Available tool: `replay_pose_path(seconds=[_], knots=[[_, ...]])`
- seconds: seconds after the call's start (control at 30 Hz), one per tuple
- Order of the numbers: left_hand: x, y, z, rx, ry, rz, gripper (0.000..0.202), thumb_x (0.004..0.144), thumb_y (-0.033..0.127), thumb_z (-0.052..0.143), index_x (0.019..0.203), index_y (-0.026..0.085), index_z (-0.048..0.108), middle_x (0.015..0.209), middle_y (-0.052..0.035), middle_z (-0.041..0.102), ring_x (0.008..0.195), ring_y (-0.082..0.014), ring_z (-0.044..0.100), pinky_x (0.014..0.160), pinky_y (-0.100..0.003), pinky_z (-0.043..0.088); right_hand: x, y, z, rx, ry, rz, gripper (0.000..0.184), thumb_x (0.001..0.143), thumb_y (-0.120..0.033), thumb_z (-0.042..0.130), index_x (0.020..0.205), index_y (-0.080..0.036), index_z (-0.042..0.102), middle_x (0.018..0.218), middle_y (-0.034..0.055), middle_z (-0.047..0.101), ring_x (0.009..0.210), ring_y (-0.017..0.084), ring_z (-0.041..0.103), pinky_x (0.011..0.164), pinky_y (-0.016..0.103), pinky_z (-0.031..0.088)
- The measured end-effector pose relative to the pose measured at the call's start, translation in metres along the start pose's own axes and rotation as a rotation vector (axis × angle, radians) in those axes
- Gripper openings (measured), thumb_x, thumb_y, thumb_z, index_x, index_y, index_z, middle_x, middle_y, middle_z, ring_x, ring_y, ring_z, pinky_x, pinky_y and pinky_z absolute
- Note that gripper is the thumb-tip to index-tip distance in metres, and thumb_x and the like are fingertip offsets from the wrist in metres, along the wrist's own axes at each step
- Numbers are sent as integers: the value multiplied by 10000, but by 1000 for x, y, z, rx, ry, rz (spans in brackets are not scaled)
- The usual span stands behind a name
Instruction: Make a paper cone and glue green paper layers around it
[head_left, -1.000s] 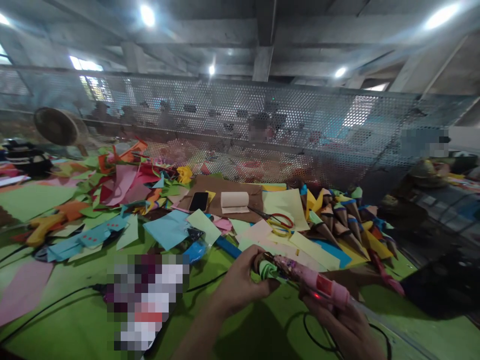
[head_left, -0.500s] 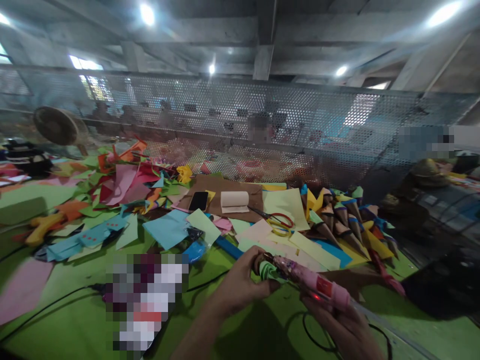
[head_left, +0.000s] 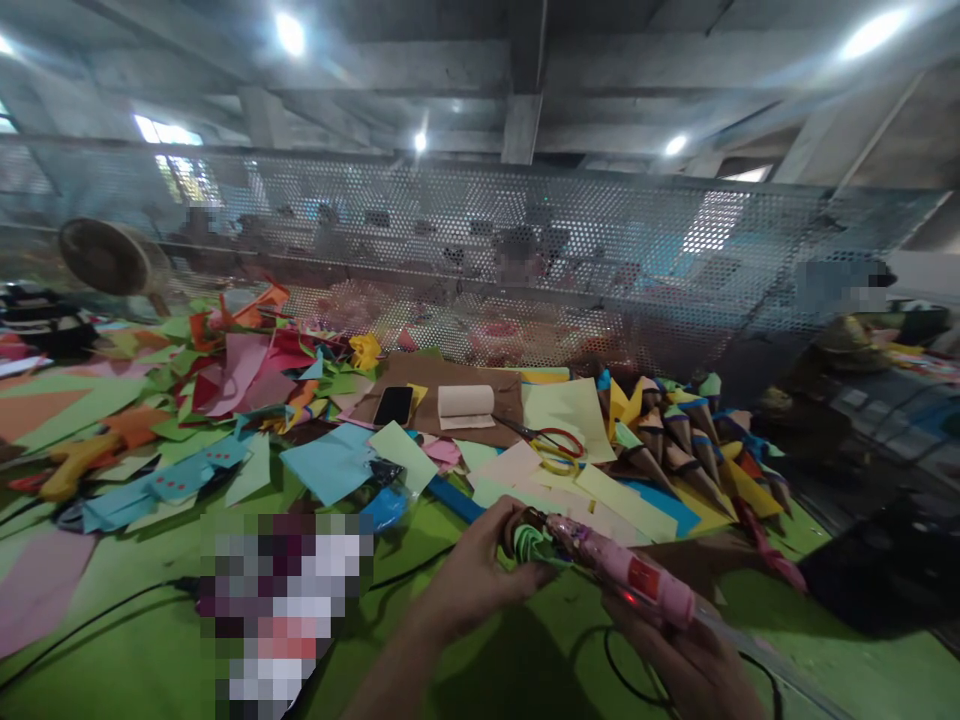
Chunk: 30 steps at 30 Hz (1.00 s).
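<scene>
My left hand (head_left: 469,575) is closed on a small rolled green paper piece (head_left: 531,541), held low at centre above the green table (head_left: 135,650). My right hand (head_left: 694,665) grips a pink glue gun (head_left: 626,575) whose nozzle touches the green piece. A clear glue stick sticks out behind the gun toward the lower right. A row of finished brown paper cones (head_left: 679,440) with coloured tops lies to the right behind the gun.
Coloured paper scraps (head_left: 247,380) cover the table's left and middle. A phone (head_left: 394,405), a paper roll (head_left: 466,402) and red-handled scissors (head_left: 551,440) lie on brown card. Black cables cross the front. A perforated metal screen (head_left: 480,270) stands behind; a fan (head_left: 105,258) stands at left.
The view has drifted slightly; both hands and the glue gun stay in nearly the same place, the nozzle still at the green piece.
</scene>
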<state>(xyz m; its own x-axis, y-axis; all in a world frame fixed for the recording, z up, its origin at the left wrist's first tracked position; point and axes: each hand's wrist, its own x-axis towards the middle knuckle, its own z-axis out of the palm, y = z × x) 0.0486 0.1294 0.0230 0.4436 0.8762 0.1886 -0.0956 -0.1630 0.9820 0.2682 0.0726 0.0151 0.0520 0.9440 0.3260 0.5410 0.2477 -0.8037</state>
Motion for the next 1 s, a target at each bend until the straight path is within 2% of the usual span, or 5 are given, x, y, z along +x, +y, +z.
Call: replay_pose_path(seconds=[0.13,0.27,0.5,0.7,1.0], knots=[[0,1,0,19,5,-19,283,776,227,700,1030,192,579,1023,-18,610,1013,-205,529,884,-284,394,0,-3,-2,15,-10,-2,291,820,-513,613,755,-243,701,729,59,688,762,278,655,686,332,540],[0,-2,-1,33,0,-23,307,771,222,695,1052,198,574,1009,-10,600,983,-197,524,863,-278,397,-2,-6,-1,9,43,39,322,775,-556,659,783,-241,724,776,61,716,821,290,672,693,310,551],[-1,-1,0,51,0,-21,310,759,209,689,1047,190,578,1005,-3,594,974,-188,524,862,-259,396,2,-21,1,-1,10,-88,253,839,-459,610,701,-251,651,639,10,653,629,216,619,600,270,514],[1,-1,0,51,26,-12,309,779,265,704,1050,182,583,1030,-22,602,1019,-206,523,883,-263,397,4,-12,-3,-19,1,-78,306,858,-486,575,694,-237,649,615,36,626,583,216,585,549,286,494],[0,-2,0,56,13,-28,306,774,243,704,1048,184,581,1021,-16,602,1010,-202,525,876,-262,397,0,-16,1,-18,46,-44,292,798,-519,638,706,-243,668,686,38,672,754,258,657,636,278,531]])
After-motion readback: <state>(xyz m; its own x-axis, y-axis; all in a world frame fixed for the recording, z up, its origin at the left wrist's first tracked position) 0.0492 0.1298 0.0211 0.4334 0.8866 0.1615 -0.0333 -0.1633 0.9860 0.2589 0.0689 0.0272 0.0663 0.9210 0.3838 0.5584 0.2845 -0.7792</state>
